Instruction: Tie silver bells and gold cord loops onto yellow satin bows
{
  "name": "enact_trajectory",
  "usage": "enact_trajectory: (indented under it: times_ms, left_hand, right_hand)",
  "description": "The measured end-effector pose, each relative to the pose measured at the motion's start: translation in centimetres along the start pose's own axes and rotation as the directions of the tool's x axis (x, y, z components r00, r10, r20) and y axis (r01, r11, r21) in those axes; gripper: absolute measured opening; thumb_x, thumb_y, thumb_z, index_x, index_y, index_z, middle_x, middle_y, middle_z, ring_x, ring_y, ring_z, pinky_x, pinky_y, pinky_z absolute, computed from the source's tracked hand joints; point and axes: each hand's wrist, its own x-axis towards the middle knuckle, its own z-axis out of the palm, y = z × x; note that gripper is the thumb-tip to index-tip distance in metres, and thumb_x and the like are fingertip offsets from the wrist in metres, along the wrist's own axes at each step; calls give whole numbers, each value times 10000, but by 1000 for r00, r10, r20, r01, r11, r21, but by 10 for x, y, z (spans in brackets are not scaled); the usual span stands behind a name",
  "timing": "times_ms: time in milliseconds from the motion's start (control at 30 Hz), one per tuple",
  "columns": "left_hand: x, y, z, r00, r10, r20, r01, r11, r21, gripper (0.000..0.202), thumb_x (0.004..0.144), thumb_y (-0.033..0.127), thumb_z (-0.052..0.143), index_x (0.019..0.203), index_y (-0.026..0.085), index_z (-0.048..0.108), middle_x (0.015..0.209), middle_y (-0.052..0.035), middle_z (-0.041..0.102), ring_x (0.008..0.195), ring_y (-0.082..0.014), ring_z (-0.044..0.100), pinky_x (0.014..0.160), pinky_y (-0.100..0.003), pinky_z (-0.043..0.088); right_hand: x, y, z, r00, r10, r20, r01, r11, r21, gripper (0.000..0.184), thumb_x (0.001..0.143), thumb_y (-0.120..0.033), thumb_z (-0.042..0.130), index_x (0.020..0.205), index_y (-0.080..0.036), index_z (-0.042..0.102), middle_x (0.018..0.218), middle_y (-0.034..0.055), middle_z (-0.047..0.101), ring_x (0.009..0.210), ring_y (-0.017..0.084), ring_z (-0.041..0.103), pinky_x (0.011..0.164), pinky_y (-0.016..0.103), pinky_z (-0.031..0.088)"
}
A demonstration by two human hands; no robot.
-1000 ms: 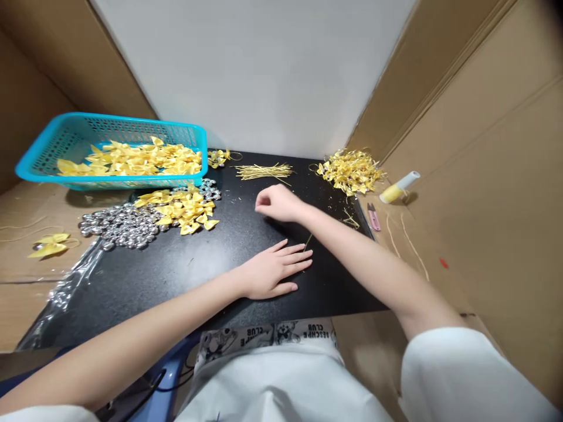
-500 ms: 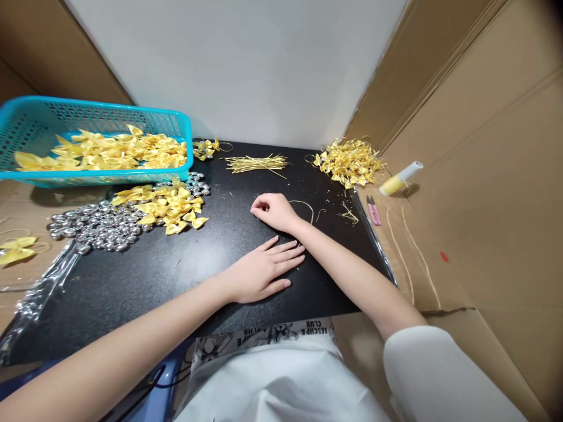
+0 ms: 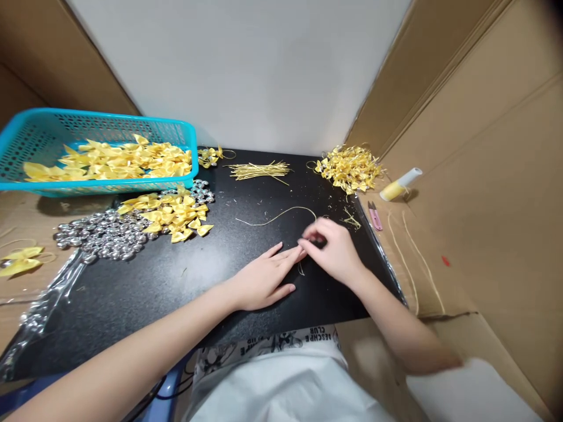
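Observation:
My left hand [image 3: 266, 280] lies flat on the black work surface [image 3: 145, 310], fingers stretched out to the right. My right hand [image 3: 334, 249] is closed in a slightly blurred pinch at my left fingertips; what it holds there, if anything, is hidden. A thin gold cord [image 3: 281, 214] curves across the surface just beyond both hands. Its left end lies loose, and its right part runs behind my right hand. A small bit of cord [image 3: 301, 269] shows just below my left fingertips.
At the left stands a turquoise basket [image 3: 109, 186] of yellow bows. Silver beads [image 3: 105, 234] and more yellow bows [image 3: 176, 214] lie before it. Cut gold cords [image 3: 259, 170], a pile of finished-looking bow pieces [image 3: 349, 167], pink snips [image 3: 375, 215] and a white-and-yellow tube [image 3: 400, 184] sit farther back and right.
My right hand has moved right and nearer, from over the cord's left part to my left fingertips. The cord's length now lies uncovered. My left hand stays flat, its fingers closer together.

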Motion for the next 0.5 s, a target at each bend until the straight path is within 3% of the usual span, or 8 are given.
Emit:
enact_trajectory:
  times_ms: [67, 167, 300, 500]
  left_hand:
    - [0, -1, 1, 1000, 14, -20, -14, 1000, -25, 905, 933, 274, 491, 1522, 161, -186, 1557, -155, 349, 1455, -232, 304, 1200, -499, 179]
    - [-1, -1, 2, 999, 20, -36, -22, 999, -32, 941, 942, 268, 485, 1491, 202, -277, 1556, -138, 357, 1447, -228, 324, 1193, -497, 191]
    - [-2, -1, 3, 999, 28, -45, -28, 1000, 1, 922, 946, 276, 481, 1501, 209, -252, 1556, -143, 356, 1454, -238, 307, 1189, -507, 191]
    - [-1, 0, 3, 998, 33, -46, -33, 999, 5, 887, 943, 281, 483, 1520, 200, -186, 1550, -143, 367, 1453, -229, 310, 1196, -499, 182]
  right_hand:
    - [-40, -5, -8, 989, 139, 41, -136, 988, -73, 96, 761, -157, 716, 729, -192, 632, 707, -5, 600, 722, 165, 546, 683, 287, 415]
    - [-75, -12, 1, 967, 239, 85, -226, 964, -140, 94, 759, -174, 738, 783, -189, 648, 753, 6, 629, 766, 188, 567, 722, 319, 418]
    - [-77, -16, 21, 966, 257, 11, -252, 953, -170, 54, 818, -154, 680, 786, -176, 643, 783, 29, 637, 775, 193, 570, 728, 321, 430]
    - [-71, -17, 27, 973, 231, -7, -224, 936, -273, 95, 870, -132, 608, 788, -177, 625, 804, 39, 638, 780, 193, 576, 709, 306, 425]
